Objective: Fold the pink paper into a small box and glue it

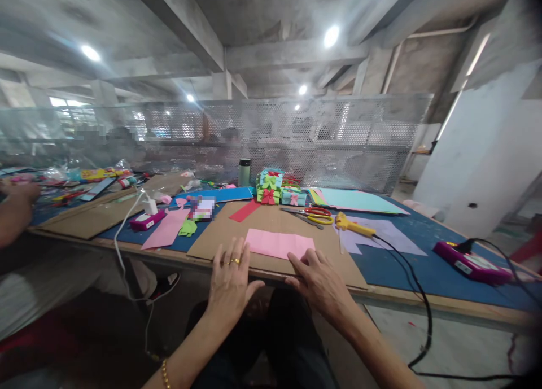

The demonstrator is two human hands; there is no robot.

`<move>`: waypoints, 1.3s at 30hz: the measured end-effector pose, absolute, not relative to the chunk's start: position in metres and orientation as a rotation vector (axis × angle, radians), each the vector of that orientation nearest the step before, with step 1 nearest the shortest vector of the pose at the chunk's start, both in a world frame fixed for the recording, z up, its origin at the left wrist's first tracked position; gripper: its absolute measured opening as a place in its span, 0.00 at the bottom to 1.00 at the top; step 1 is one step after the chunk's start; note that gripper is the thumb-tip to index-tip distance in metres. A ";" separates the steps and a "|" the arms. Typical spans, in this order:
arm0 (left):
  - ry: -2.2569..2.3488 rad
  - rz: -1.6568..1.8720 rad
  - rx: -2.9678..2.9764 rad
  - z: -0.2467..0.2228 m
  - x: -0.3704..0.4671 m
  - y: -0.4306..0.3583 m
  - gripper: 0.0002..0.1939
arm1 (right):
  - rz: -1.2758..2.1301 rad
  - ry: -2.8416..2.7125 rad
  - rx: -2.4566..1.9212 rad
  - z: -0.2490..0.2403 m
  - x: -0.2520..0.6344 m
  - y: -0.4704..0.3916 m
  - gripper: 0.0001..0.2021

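Note:
A pink paper strip (279, 243) with faint creases lies flat on a brown cardboard sheet (220, 231) at the table's front edge. My left hand (231, 279) rests palm down at the strip's left end, fingers stretched, a ring on it, holding nothing. At the strip's lower right corner, my right hand (319, 282) touches the paper with its index fingertip, the fingers slightly bent and apart. Behind the strip lie a red paper strip (245, 210) and scissors with red and yellow handles (317, 213).
A yellow glue gun (355, 225) with a black cable lies on lilac paper (389, 235). Small bow-topped boxes (269, 187) and a green bottle (244, 173) stand behind. Purple power sockets (472, 262) sit right. Another person's arm (17, 211) is at far left.

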State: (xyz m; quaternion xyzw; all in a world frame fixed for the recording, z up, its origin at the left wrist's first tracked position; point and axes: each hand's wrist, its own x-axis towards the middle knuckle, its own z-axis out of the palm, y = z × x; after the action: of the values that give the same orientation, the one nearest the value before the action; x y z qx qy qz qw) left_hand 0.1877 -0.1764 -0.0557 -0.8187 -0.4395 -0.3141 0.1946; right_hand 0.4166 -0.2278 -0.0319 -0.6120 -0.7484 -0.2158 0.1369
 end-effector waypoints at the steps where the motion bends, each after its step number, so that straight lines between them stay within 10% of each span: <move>1: -1.166 -0.891 -2.341 -0.054 0.190 -0.176 0.39 | -0.635 -2.166 -1.769 -0.032 0.417 -0.228 0.24; 39: -1.063 -0.587 -2.455 -0.040 0.213 -0.173 0.45 | -0.765 -2.364 -1.694 -0.014 0.411 -0.228 0.24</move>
State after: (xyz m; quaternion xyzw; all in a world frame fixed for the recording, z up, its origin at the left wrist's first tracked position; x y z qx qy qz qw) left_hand 0.2126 -0.1733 -0.0402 -0.8782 -0.3802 -0.2102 0.2000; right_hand 0.4110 -0.2281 -0.0144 -0.5620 -0.7844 -0.2537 0.0673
